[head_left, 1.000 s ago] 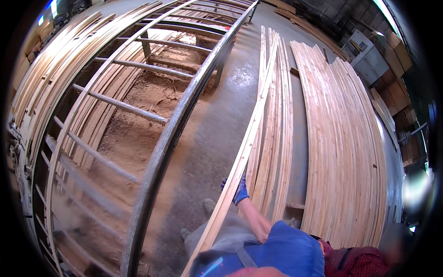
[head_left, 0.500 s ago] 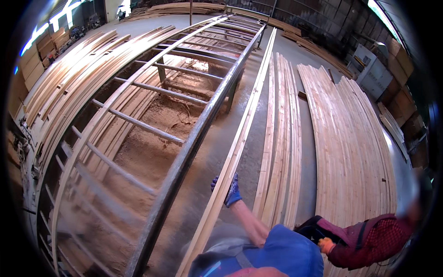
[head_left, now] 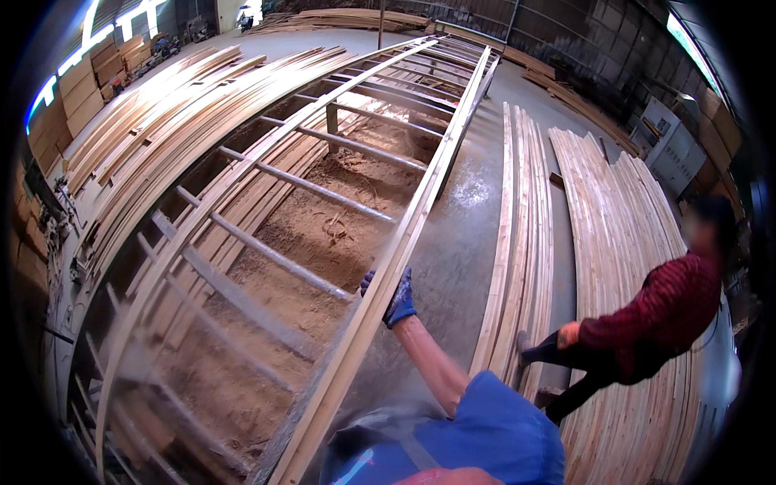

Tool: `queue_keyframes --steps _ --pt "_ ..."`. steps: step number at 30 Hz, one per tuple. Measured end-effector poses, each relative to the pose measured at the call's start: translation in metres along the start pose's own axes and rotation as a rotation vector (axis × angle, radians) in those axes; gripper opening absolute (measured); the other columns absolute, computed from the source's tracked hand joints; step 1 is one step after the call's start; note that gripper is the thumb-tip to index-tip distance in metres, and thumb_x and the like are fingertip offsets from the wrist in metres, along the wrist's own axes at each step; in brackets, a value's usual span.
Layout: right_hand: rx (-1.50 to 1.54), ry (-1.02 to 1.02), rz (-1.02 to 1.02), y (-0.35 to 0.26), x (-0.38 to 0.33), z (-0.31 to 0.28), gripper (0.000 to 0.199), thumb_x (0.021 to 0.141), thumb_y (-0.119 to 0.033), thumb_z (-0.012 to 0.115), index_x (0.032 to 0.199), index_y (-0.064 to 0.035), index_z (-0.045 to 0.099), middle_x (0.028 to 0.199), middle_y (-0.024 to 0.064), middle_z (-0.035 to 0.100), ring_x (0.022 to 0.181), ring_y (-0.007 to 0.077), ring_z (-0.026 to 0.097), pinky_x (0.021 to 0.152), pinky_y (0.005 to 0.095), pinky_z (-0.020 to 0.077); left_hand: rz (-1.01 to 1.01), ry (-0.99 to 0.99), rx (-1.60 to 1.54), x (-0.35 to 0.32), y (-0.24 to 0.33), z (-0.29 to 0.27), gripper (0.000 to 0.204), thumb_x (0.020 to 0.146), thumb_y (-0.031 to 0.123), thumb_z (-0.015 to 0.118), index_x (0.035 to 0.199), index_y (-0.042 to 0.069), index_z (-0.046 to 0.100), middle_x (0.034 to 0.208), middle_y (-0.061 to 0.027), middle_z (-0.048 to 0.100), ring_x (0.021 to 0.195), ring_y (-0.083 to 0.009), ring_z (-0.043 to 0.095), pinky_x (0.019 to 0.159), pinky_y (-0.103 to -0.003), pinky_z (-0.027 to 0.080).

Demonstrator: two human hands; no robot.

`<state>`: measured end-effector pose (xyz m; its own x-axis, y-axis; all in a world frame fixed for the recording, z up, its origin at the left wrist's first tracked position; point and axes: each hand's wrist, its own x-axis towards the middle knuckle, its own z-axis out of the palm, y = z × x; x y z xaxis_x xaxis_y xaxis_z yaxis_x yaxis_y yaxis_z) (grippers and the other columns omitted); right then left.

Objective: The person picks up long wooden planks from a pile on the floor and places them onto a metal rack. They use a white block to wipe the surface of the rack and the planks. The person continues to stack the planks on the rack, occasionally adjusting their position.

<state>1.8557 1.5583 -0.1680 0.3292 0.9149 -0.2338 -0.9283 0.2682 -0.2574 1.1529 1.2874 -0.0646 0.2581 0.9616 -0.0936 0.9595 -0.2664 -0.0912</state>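
Note:
A pair of long pale timber strips [head_left: 373,331], lying side by side, runs from the lower edge far toward the back. My right hand [head_left: 399,302], in a blue-and-purple work glove, is closed around them, palm on the right side and fingertips showing at the left. The strips lie in line over the right rail of a long metal roller frame [head_left: 311,288]; whether they rest on it along their whole length I cannot tell. My left hand does not show.
Sawdust [head_left: 301,212] and more strips lie beneath the frame. Board stacks [head_left: 153,133] lie left; a narrow row of strips [head_left: 517,234] and a wide board layer [head_left: 610,210] lie right. Close on the right, a co-worker in a red checked top [head_left: 647,323] stands with orange gloves.
The timber strips in my right hand have moved left, from over the floor to over the frame's right rail. The co-worker, bent low before, stands more upright.

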Motion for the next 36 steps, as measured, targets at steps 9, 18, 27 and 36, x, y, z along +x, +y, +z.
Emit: queue_keyframes --steps 9,18,27,36 --pt "-0.179 0.164 -0.035 0.069 0.063 0.004 0.101 0.081 -0.088 0.028 0.117 0.0021 0.056 0.104 0.0273 0.066 0.091 0.0415 0.066 0.082 0.0549 0.0563 -0.036 -0.044 -0.072 0.069 -0.051 -0.014 0.055 0.059 0.035 0.080 0.101 0.003 0.064 0.095 -0.0197 0.065 0.088 -0.0389 0.063 0.081 -0.049 0.050" --pt "-0.752 0.294 0.140 -0.005 0.129 0.047 0.061 0.097 -0.057 0.050 0.131 -0.0064 0.051 0.117 0.0144 0.066 0.092 0.0280 0.070 0.076 0.0415 0.0601 -0.080 0.161 -0.302 0.210 -0.010 -0.041 0.056 0.058 0.028 0.083 0.102 0.001 0.061 0.094 -0.0223 0.062 0.083 -0.0445 0.058 0.078 -0.047 0.049" --pt "-0.859 0.254 0.486 0.031 0.115 0.042 0.054 0.101 -0.045 0.048 0.135 -0.0024 0.046 0.120 0.0197 0.064 0.090 0.0305 0.070 0.070 0.0374 0.0598 -0.037 0.085 -0.190 0.296 -0.044 0.032 0.063 0.058 0.029 0.087 0.111 0.005 0.064 0.103 -0.0191 0.065 0.094 -0.0416 0.061 0.085 -0.048 0.049" --pt "-1.013 0.149 0.249 0.093 0.146 0.026 0.046 0.104 -0.034 0.040 0.140 -0.0062 0.049 0.139 0.0124 0.056 0.128 0.0277 0.052 0.109 0.0404 0.0407 -0.078 0.032 -0.104 0.299 -0.063 0.009 0.052 0.056 0.035 0.085 0.097 0.011 0.064 0.092 -0.0113 0.063 0.090 -0.0329 0.061 0.082 -0.047 0.045"
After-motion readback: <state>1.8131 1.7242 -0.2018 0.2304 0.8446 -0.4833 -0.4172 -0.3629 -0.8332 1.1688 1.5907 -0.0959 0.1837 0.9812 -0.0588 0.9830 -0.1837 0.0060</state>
